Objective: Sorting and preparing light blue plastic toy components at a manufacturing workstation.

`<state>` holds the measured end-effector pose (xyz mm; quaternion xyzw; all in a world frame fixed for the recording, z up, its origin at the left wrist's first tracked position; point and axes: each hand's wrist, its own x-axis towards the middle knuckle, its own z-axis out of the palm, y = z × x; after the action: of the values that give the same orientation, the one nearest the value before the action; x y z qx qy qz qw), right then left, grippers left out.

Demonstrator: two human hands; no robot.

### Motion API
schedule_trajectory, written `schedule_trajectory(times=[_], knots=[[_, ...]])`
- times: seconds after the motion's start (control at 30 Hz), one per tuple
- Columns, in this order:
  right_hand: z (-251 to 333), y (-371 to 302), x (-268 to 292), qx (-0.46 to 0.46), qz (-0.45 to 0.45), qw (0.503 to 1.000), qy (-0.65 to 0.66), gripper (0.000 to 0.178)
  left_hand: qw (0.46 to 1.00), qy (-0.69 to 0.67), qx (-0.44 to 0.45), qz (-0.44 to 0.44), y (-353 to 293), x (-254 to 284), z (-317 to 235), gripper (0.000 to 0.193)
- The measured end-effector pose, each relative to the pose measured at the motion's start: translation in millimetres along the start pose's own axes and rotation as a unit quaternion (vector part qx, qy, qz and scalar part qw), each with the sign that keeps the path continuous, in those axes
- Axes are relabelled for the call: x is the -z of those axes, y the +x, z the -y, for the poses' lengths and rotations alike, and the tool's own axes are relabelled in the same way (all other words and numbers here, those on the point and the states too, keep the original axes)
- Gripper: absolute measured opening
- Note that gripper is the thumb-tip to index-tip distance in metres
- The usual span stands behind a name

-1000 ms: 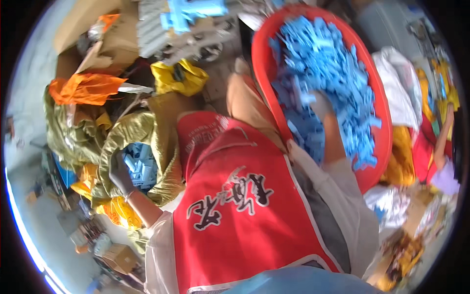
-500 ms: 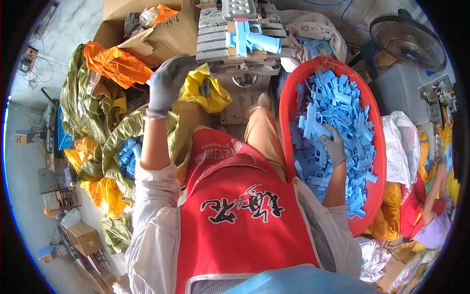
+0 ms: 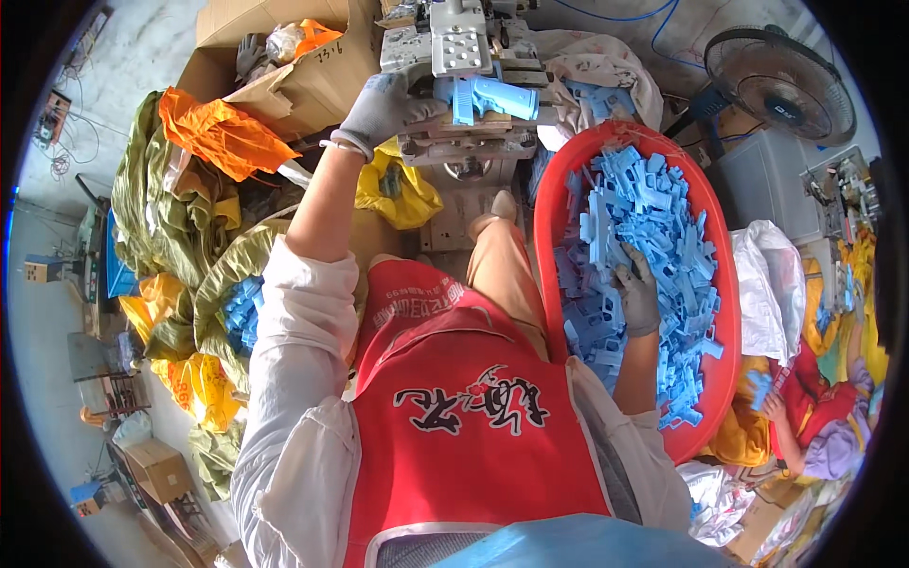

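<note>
A light blue plastic toy pistol (image 3: 502,97) lies on the wooden-topped bed of a small press machine (image 3: 461,55), under its dotted metal head. My left hand (image 3: 383,112), in a grey glove, reaches to the left side of the bed. Its fingers are apart beside the toy pistol's left end; the fingertips are partly hidden by the press. My right hand (image 3: 636,295), also gloved, is over a red tub (image 3: 727,346) heaped with blue toy pistol parts (image 3: 668,204). It is closed on another blue toy pistol (image 3: 597,227), held above the heap.
Left of the press stand a cardboard box (image 3: 312,90), an orange bag (image 3: 222,133) and a yellow bag (image 3: 402,194). A green sack (image 3: 213,293) holds more blue parts. A black fan (image 3: 781,85) stands at the far right. Another person (image 3: 824,417) sits beyond the tub.
My left hand has moved right to the press bed. The press head has come lower over the toy pistol. My right hand keeps its toy pistol, now turned more upright.
</note>
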<state>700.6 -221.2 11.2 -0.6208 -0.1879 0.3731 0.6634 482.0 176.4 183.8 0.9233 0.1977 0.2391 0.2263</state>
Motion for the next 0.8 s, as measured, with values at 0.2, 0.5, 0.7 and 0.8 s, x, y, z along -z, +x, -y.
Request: schedule_trajectory(times=[0.2,0.5,0.7,0.8], knots=[[57,35,-45,0.052,-0.021,0.989,0.135,0.042,0.999,-0.015,0.022,-0.042,1,9,-1,0.048],[143,123,-171,0.191,0.190,0.960,-0.072,0.038,0.964,-0.001,0.181,-0.195,-160,46,27,0.041],[144,156,-188,0.335,0.207,0.849,-0.352,0.035,0.886,-0.128,0.343,-0.285,-292,61,43,0.046],[149,164,-172,0.319,0.213,0.810,-0.444,0.033,0.862,-0.170,0.358,-0.317,-333,60,54,0.042]])
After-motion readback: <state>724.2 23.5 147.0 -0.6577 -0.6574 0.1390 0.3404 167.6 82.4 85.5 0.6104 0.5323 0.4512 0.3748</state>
